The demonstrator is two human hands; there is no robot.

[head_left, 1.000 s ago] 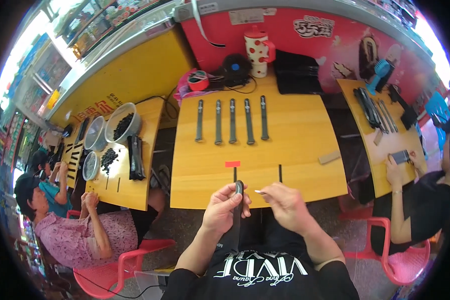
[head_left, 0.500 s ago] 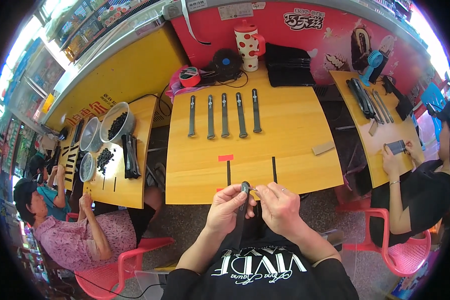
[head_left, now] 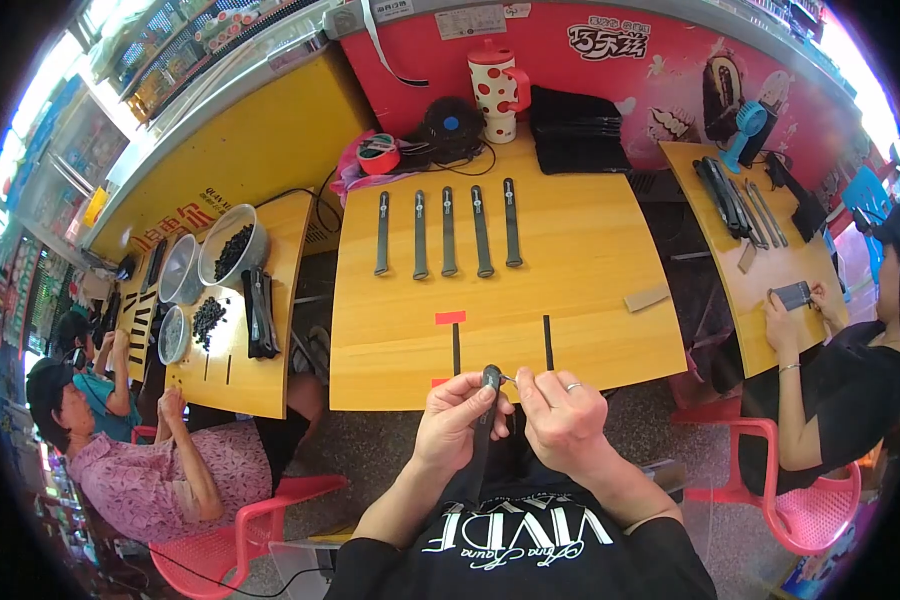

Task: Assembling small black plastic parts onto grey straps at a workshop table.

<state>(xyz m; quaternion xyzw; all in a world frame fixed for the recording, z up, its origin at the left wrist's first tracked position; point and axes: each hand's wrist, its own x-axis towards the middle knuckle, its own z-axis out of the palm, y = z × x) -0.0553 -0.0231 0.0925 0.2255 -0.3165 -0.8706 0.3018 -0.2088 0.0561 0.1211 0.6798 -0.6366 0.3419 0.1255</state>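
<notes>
My left hand (head_left: 454, 420) grips a black strap (head_left: 488, 385) by its rounded top end, just at the front edge of the yellow table (head_left: 590, 270); the strap hangs down between my hands. My right hand (head_left: 562, 412), with a ring on one finger, pinches a small metal pin (head_left: 508, 379) against the strap's end. Several finished black straps (head_left: 448, 232) lie side by side in a row at the far middle of the table. Two black tape lines (head_left: 547, 342) and a red tape mark (head_left: 450, 317) sit near me on the tabletop.
At the back stand a dotted mug (head_left: 497, 85), a black fan (head_left: 452, 122), tape rolls (head_left: 378, 155) and a black bag (head_left: 578, 130). The left table holds bowls (head_left: 233, 245) of small black parts; two people sit there. A person at the right table (head_left: 760, 250) handles a small part.
Both hands have drawn closer to me and together at the table's front edge. The strap's end now sits lower, and my right fingers have closed in on it with the pin.
</notes>
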